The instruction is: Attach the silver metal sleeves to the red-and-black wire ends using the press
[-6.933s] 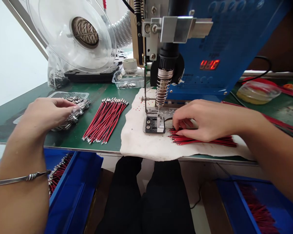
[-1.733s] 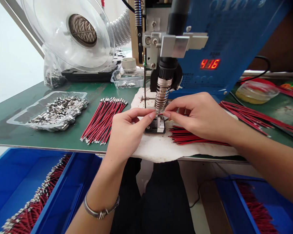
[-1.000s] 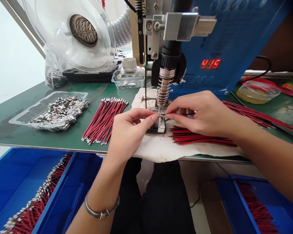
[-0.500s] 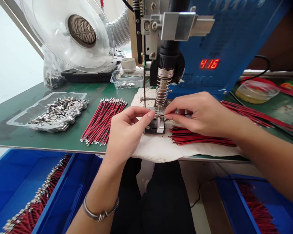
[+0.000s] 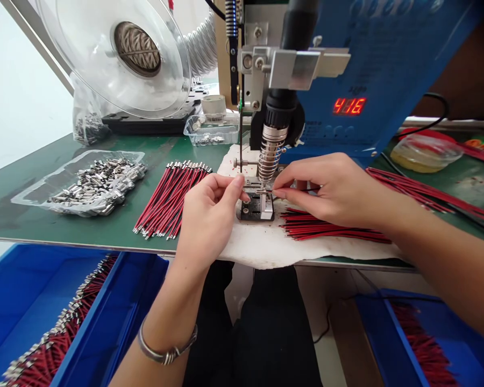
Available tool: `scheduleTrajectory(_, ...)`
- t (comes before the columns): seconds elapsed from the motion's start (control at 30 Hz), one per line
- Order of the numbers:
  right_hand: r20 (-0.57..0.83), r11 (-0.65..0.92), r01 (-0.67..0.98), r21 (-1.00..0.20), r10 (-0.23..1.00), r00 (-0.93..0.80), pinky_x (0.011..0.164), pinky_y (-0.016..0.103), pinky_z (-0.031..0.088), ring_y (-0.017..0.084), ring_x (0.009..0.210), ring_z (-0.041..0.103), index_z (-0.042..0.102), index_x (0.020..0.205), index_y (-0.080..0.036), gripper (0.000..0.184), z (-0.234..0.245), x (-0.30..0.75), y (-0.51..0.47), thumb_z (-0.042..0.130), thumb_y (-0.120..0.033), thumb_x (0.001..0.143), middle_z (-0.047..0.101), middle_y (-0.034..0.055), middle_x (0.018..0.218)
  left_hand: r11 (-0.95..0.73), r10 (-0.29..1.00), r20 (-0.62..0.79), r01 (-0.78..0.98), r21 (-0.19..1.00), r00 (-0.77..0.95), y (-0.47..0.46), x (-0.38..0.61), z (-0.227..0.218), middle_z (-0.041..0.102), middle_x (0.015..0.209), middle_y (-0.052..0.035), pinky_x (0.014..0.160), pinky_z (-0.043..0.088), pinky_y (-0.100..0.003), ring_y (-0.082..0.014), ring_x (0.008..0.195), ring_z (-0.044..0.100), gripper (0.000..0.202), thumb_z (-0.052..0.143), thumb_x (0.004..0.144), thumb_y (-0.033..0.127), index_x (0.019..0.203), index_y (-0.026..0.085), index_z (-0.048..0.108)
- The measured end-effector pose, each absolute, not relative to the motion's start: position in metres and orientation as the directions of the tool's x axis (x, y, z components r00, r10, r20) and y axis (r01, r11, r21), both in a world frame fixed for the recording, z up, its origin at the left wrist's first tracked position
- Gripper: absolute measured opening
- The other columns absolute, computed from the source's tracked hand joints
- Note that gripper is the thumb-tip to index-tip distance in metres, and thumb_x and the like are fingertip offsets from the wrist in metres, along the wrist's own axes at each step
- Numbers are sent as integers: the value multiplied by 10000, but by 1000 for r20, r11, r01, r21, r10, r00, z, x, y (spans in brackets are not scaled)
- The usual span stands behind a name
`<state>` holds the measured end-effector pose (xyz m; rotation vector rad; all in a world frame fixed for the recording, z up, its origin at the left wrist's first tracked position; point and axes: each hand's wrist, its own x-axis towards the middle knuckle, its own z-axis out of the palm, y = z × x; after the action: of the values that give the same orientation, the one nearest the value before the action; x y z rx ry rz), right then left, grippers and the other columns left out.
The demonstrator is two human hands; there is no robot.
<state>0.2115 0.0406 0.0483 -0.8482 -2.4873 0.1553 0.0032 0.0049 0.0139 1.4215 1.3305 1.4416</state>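
Observation:
My right hand (image 5: pixel 326 185) pinches a thin wire (image 5: pixel 312 188), its dark length showing between the fingers. The wire's end points at a small metal fixture (image 5: pixel 267 207), where a tiny metal piece (image 5: pixel 262 191) lies. Just left of the fixture is my left hand (image 5: pixel 210 215), thumb and fingers curled together; whatever may be between them is hidden. A soldering iron (image 5: pixel 271 148) with a coil spring round it comes down onto the fixture from above. Beneath my right hand lies a bundle of red and black wires (image 5: pixel 334 228) on a white cloth (image 5: pixel 258 250).
Left on the green table (image 5: pixel 36 226) are red-black wires with metal ends (image 5: pixel 171 199) and a clear tray (image 5: pixel 32 196) of metal connectors. Behind stands a blue machine (image 5: pixel 358 70) with a red display. Blue bins (image 5: pixel 116 317) holding wires sit below the edge.
The soldering iron and its bracket have come down. My left thumb and fingers have drawn back left from the metal piece in the fixture. My right hand has stayed nearly still.

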Motion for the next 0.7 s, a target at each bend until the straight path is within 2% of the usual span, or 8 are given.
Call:
scheduleTrajectory(0.17, 469, 841, 490, -228, 536, -702, 669, 292, 461, 151, 673, 631, 726, 903, -192, 145, 46, 211, 43, 589, -201, 951, 747, 18, 828, -283, 942, 312, 199, 938, -127, 7, 3, 10, 584, 626, 1, 606, 407, -247, -111, 575, 478, 414, 521, 1025, 407, 669, 195, 534)
scheduleTrajectory(0.27, 472, 847, 480, -226, 527, -707, 666, 288, 458, 147, 667, 625, 722, 895, -183, 142, 47, 212, 42, 592, -195, 949, 740, 17, 813, -240, 957, 267, 205, 949, -114, 6, 3, 10, 551, 600, 5, 554, 378, -247, -106, 550, 469, 422, 639, 950, 449, 643, 187, 516)
scheduleTrajectory(0.4, 468, 843, 486, -229, 533, -705, 665, 283, 457, 144, 668, 622, 718, 893, -182, 135, 47, 213, 42, 597, -197, 951, 734, 14, 806, -197, 968, 207, 84, 977, -138, 4, 4, 10, 623, 668, 10, 527, 371, -229, -112, 573, 521, 321, 804, 815, 410, 865, 196, 570)
scheduleTrajectory(0.53, 463, 842, 489, -226, 535, -707, 667, 277, 456, 137, 669, 620, 719, 906, -175, 137, 47, 212, 42, 594, -198, 959, 736, 15, 816, -191, 972, 200, 83, 978, -120, 3, 4, 11, 654, 695, -1, 520, 365, -221, -108, 577, 520, 299, 785, 832, 367, 976, 186, 596)
scheduleTrajectory(0.7, 464, 843, 490, -223, 534, -707, 664, 281, 455, 140, 665, 622, 722, 905, -175, 135, 47, 212, 42, 600, -200, 954, 738, 19, 812, -220, 961, 235, 106, 970, -147, 3, 5, 12, 650, 681, 10, 523, 370, -218, -94, 557, 506, 246, 744, 874, 367, 953, 182, 603)
